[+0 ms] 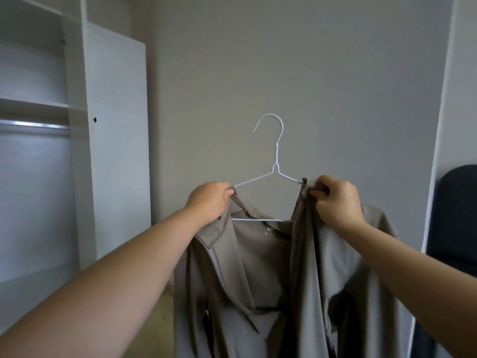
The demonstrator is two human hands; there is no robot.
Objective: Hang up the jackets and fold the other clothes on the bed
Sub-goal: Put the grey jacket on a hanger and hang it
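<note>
A beige jacket (258, 280) hangs in front of me, held up in the air on a white wire hanger (275, 161). My left hand (207, 201) grips the jacket's left shoulder together with the hanger's left end. My right hand (336, 202) pinches the jacket's right shoulder fabric bunched at the hanger's right end. The hanger's hook points up and left, free of any rail. The jacket's front falls open, showing its lining.
An open white wardrobe (77, 125) stands at the left with shelves and a metal hanging rail (33, 124). A plain grey wall is behind the jacket. A dark chair back (454, 215) shows at the right edge.
</note>
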